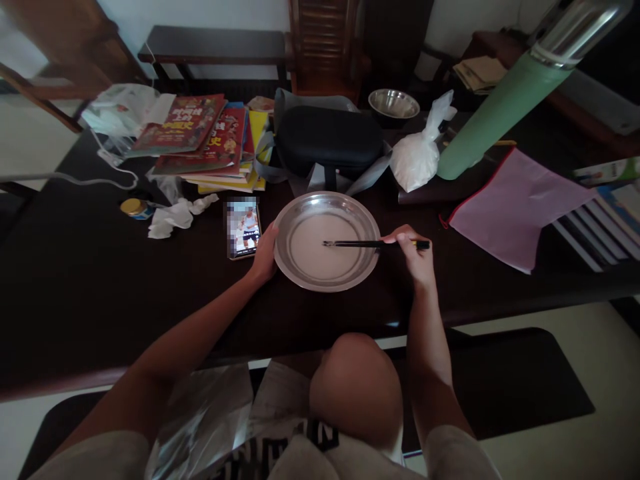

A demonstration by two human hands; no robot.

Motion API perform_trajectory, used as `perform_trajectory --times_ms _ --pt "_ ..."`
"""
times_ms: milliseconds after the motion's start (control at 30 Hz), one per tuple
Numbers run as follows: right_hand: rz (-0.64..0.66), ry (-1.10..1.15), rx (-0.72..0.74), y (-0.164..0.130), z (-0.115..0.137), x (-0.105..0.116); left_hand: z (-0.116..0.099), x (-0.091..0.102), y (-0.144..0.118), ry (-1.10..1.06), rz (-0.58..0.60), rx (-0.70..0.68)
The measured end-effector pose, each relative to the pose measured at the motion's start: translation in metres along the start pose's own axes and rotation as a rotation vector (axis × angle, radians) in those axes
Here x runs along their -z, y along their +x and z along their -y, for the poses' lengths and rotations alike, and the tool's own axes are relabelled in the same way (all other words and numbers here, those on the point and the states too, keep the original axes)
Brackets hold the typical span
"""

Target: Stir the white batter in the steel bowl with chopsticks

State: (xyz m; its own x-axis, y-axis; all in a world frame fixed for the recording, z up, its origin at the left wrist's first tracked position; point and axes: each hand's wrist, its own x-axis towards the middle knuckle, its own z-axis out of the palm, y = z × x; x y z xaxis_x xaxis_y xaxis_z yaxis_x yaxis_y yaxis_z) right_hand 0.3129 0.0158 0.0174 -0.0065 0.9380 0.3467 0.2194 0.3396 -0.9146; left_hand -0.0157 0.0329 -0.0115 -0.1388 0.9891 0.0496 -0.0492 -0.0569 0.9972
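Stirring pose: the chopsticks (pixel 373 244) lie level, long axis running 3 to 9 o'clock, tips in the pale liquid of the steel plate (pixel 295 263) at table centre. The right hand (pixel 414 257), at the plate's 3 o'clock, has its fingers clenched on their butt end. The left hand (pixel 264 257) grips the rim at 9 o'clock. A phone (pixel 243 228) lies just beyond it.

Only a large "史" shows on the red book covers (pixel 203 133); nothing else is legible.
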Motion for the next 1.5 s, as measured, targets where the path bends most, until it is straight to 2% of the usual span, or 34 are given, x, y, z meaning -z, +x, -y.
perform_trajectory --times_ms 67,200,267,367,400,567,733,900,1067,1233,1400,1500 --pt "-0.014 0.01 -0.012 -0.001 0.0 0.0 -0.002 0.001 -0.001 0.001 0.001 0.01" --pt "0.159 0.026 0.004 0.0 0.003 -0.002 -0.006 0.002 -0.002 0.136 0.039 -0.092" --pt "0.132 0.017 0.013 0.001 0.003 -0.002 -0.006 0.001 -0.003 0.149 0.053 -0.11" --pt "0.001 0.014 -0.009 0.0 0.002 -0.001 -0.004 -0.001 -0.003 -0.012 0.044 -0.014" --pt "-0.007 0.02 -0.015 0.0 0.002 -0.001 -0.003 -0.002 -0.003 -0.077 0.041 0.02" --pt "0.154 0.017 -0.001 0.001 0.002 -0.002 0.004 -0.001 -0.001 -0.166 0.071 0.05" --pt "-0.01 0.043 -0.003 0.0 0.001 0.0 0.004 0.001 -0.001 -0.135 0.062 0.055" --pt "0.166 0.045 0.004 0.001 0.001 -0.001 0.005 0.001 -0.001 -0.052 0.022 -0.009" --pt "0.002 0.051 0.007 0.0 0.0 0.0 0.007 0.002 -0.001 -0.068 0.037 -0.003" --pt "0.159 0.026 0.019 0.0 0.001 -0.002 0.009 0.0 0.0 -0.157 0.028 0.053" --pt "-0.011 0.013 -0.011 0.0 0.001 -0.001 0.011 -0.002 0.001 -0.169 0.01 0.026" --pt "0.104 0.03 -0.002 0.001 0.001 -0.002 0.011 -0.001 0.001 -0.164 0.014 0.018"
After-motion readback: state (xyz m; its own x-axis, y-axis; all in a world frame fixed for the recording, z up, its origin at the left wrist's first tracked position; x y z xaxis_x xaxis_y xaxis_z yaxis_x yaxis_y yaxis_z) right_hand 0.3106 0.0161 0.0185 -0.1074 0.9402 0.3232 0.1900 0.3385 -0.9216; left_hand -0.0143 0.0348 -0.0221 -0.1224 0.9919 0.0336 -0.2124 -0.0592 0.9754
